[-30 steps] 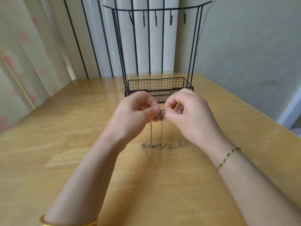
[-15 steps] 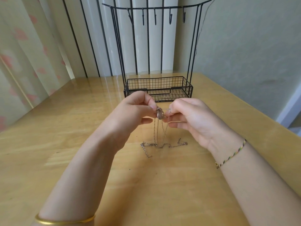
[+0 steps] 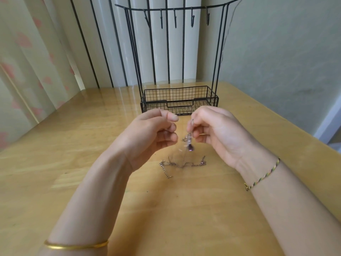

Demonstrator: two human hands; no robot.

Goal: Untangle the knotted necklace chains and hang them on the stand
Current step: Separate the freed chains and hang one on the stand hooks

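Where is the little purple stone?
In the head view the stone dangles mid-picture between the left hand and right hand, hanging from the right one's pinch, above the chain lying on the table.

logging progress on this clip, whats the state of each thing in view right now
left hand, fingers curled, thumb on forefinger; any chain in it too fine to tell
right hand, pinches the necklace chains above the table
necklace chains, bunched under the right hand, ends lying on the table
pendant, dangling below the right hand, blurred
stand, upright on the table, hooks bare
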